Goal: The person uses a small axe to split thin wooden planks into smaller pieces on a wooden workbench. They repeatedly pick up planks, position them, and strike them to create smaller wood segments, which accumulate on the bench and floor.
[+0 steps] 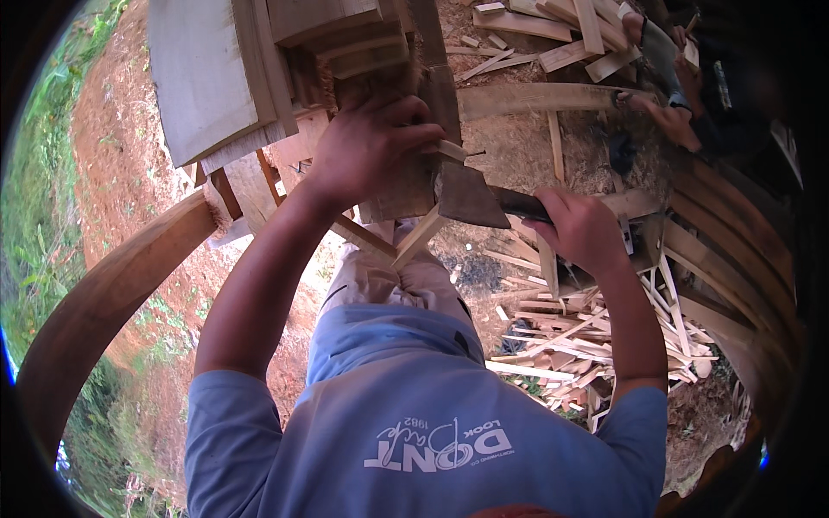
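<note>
My right hand (587,229) is closed round the black handle (518,205) of a hatchet. Its broad grey head (471,197) lies close against the edge of the timber frame, below my left hand. The fingers of my left hand (376,142) are curled at the top of the frame, on a short pale wood piece (447,151). A thin dark nail (475,154) sticks out by the end of that piece. My left fingertips are partly hidden. Wide planed boards (207,78) and stacked beam ends (337,34) stand just beyond my left hand.
Two pale struts (420,235) meet in a V before my legs. A curved beam (121,289) runs down the left. Wood offcuts (570,345) are heaped at lower right, with more planks (561,30) at the far right. Another person's arm (673,116) reaches in at upper right.
</note>
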`<state>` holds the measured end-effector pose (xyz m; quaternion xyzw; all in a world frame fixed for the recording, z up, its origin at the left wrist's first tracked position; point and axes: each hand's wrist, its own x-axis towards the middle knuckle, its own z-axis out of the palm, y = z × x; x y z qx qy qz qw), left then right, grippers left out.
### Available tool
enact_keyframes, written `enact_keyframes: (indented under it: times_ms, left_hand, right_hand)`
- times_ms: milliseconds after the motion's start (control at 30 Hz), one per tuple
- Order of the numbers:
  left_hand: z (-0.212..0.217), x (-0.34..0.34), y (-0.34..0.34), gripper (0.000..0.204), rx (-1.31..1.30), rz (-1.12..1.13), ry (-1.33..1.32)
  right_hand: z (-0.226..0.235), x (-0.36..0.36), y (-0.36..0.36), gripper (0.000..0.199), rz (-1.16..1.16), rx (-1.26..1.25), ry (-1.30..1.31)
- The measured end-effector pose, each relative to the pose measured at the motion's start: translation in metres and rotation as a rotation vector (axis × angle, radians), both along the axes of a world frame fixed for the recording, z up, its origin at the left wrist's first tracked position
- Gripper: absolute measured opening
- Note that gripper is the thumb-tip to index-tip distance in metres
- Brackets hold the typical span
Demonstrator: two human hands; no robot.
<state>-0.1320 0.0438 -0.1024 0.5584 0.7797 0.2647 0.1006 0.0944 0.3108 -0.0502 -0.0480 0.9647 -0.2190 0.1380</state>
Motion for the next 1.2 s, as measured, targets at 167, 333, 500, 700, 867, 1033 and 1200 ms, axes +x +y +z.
enact_keyframes:
  times_ms: [167,333,500,700,867,1033,1200]
  left_hand:
    - [0.0,-0.001,0.0,0.02,0.001,-0.005,-0.015]
    - [-0.001,-0.001,0.0,0.02,-0.005,-0.006,-0.011]
    - [-0.002,-0.001,0.001,0.019,-0.002,0.002,-0.025]
    - [0.001,0.001,0.0,0.018,-0.01,0.011,0.003]
    - [0.002,0.0,0.002,0.018,-0.028,0.01,-0.021]
    - [-0.001,-0.001,0.001,0.02,-0.005,0.002,-0.033]
    - [0.002,0.001,0.001,0.021,-0.006,0.033,0.001]
  right_hand:
    - [-0.003,0.0,-0.002,0.037,-0.036,-0.015,-0.011]
    - [0.0,0.0,-0.001,0.037,0.008,0.003,-0.009]
    - [0.006,-0.009,0.002,0.038,0.041,-0.005,-0.009]
    - [-0.002,-0.009,0.007,0.038,0.054,-0.003,0.001]
    - [-0.009,-0.008,0.009,0.037,0.021,-0.057,-0.002]
    - [0.008,-0.013,0.007,0.037,-0.006,-0.08,-0.014]
    - [0.011,0.014,-0.013,0.034,-0.287,-0.304,-0.059]
